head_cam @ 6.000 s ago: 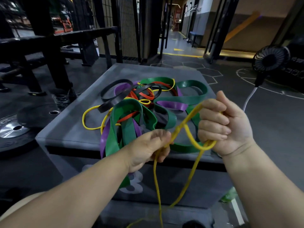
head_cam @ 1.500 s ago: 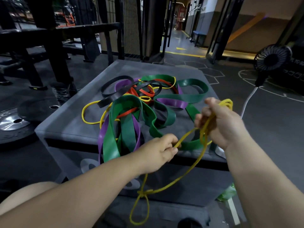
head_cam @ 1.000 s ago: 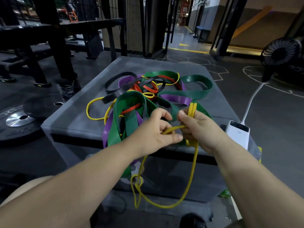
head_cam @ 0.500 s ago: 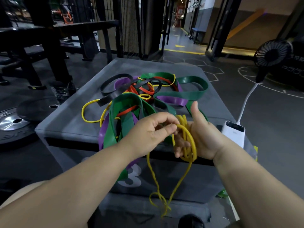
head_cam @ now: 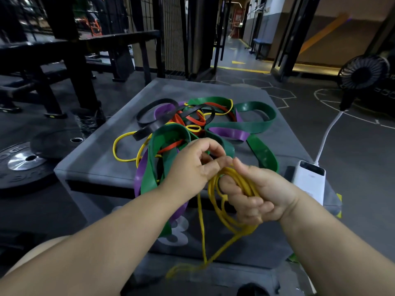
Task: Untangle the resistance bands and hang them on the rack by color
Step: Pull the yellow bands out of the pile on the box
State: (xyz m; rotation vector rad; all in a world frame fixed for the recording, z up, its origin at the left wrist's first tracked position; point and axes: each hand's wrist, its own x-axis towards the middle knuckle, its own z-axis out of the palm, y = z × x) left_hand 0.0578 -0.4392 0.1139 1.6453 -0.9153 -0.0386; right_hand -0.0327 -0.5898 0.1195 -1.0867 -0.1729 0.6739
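A thin yellow band [head_cam: 224, 212] is wound in several loops around the fingers of my right hand [head_cam: 256, 195], palm up, at the near edge of the grey box [head_cam: 89, 161]. My left hand [head_cam: 196, 165] pinches the same band just above those loops. The band's free end hangs down in front of the box. A tangle of green, purple, red, black and yellow bands [head_cam: 192, 129] lies on the box top behind my hands. The rack cannot be made out.
A white power bank [head_cam: 310, 182] lies on the box's right corner, its white cable running to a black fan [head_cam: 361, 75] on the floor. Weight plates [head_cam: 23, 163] lie at the left. Dark steel frames [head_cam: 70, 60] stand behind the box.
Over the last seconds my hands drew the yellow band clear of the pile and wound it onto my right fingers. The hanging loop has become shorter and more coils sit on my right hand.
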